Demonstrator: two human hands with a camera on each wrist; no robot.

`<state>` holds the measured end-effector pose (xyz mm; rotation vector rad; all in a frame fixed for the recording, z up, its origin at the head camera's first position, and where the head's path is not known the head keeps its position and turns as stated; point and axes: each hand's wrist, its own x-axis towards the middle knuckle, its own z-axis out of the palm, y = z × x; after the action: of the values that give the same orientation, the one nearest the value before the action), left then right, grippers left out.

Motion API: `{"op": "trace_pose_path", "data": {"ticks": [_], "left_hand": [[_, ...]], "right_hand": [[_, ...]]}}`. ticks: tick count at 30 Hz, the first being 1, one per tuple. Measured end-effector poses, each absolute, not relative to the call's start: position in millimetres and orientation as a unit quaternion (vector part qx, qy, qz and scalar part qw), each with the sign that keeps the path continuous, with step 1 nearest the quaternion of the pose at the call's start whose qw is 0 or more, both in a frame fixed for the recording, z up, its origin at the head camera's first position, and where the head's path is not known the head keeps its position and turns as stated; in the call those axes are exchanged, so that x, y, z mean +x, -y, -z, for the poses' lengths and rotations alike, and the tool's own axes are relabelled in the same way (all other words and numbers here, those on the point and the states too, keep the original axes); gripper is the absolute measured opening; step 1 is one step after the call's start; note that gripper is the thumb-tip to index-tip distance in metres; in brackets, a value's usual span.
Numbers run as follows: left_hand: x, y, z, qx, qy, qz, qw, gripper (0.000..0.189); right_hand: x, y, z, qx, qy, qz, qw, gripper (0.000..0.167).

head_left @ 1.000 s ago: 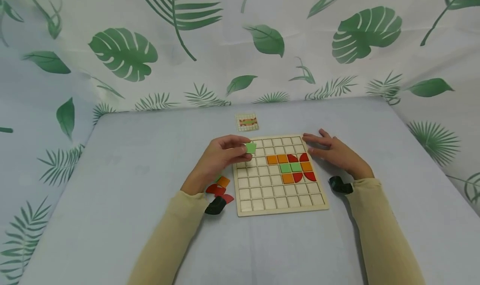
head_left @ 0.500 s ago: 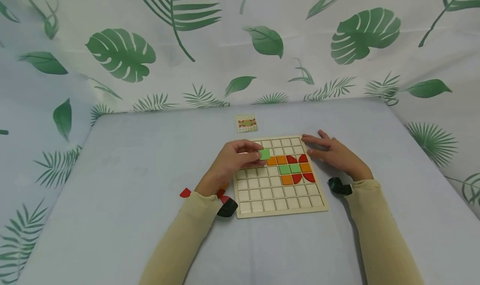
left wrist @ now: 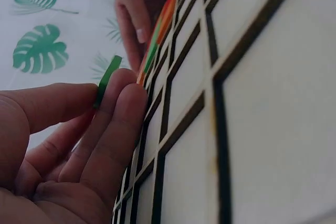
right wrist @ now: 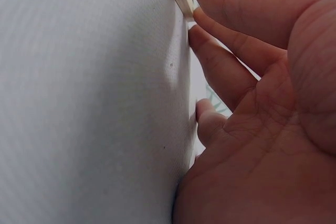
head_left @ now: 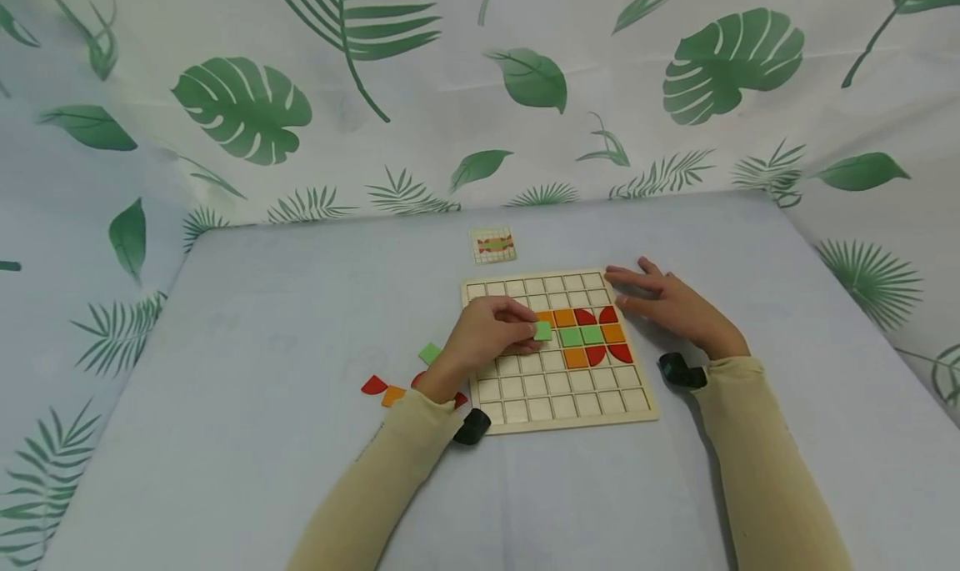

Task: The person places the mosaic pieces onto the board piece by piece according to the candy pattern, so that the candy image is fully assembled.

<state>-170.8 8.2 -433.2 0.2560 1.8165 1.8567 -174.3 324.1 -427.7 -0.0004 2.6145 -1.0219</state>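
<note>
My left hand (head_left: 491, 338) pinches a green square tile (head_left: 543, 331) between thumb and fingers, over the wooden grid board (head_left: 562, 408). In the left wrist view that tile (left wrist: 107, 81) stands up edge-on between the thumb and fingertips, close to the board's face. Just right of it lie two green tiles (head_left: 581, 336) in the grid, with orange squares (head_left: 575, 358) and red quarter-round tiles (head_left: 619, 353) around them. My right hand (head_left: 671, 304) rests at the board's right edge with fingers extended, its fingertips near the upper right corner. The right wrist view shows those fingers (right wrist: 226, 72) by the board's corner.
Left of the board lie loose tiles: a green one (head_left: 430, 353), an orange one (head_left: 393, 396) and red ones (head_left: 374, 384), some partly behind my left wrist. A small pattern card (head_left: 493, 245) lies beyond the board. A leaf-print cloth (head_left: 420, 137) hangs behind the table.
My left hand has moved right and nearer to me across the board with the green tile, towards the placed green ones. Loose tiles at left have come into sight. The right hand stays put.
</note>
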Motion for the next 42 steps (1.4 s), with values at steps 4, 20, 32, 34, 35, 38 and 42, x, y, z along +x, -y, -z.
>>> {"op": "trace_pose_path", "data": {"ticks": [4,20,32,34,35,38,42], "left_hand": [[-167.4,-13.3,432.2,0.097,-0.705,-0.66,0.241,0.014],[-157.9,-25.3,429.0,0.136,-0.817,-0.546,0.128,0.005],[-157.5,-25.6,431.0,0.148,-0.827,-0.531,0.109,0.005],[-158.1,-25.3,431.8,0.146,-0.828,-0.531,0.107,0.005],[-158.3,-25.1,432.1,0.145,-0.828,-0.531,0.107,0.005],[-159.0,-24.5,433.9,0.142,-0.827,-0.533,0.109,0.005],[-159.4,-23.3,436.2,0.143,-0.823,-0.538,0.111,0.004]], "right_hand": [[-175.0,-324.6,428.5,-0.002,-0.919,0.359,0.166,0.062],[-176.7,-325.4,429.5,-0.008,-0.919,0.358,0.164,0.062],[-176.7,-326.3,431.0,-0.015,-0.919,0.36,0.16,0.062],[-176.4,-326.2,431.1,-0.014,-0.919,0.359,0.16,0.062],[-176.3,-326.0,431.0,-0.013,-0.92,0.359,0.159,0.062],[-175.8,-325.4,430.8,-0.01,-0.92,0.358,0.161,0.063],[-175.1,-323.9,429.1,-0.007,-0.92,0.357,0.164,0.063]]}}
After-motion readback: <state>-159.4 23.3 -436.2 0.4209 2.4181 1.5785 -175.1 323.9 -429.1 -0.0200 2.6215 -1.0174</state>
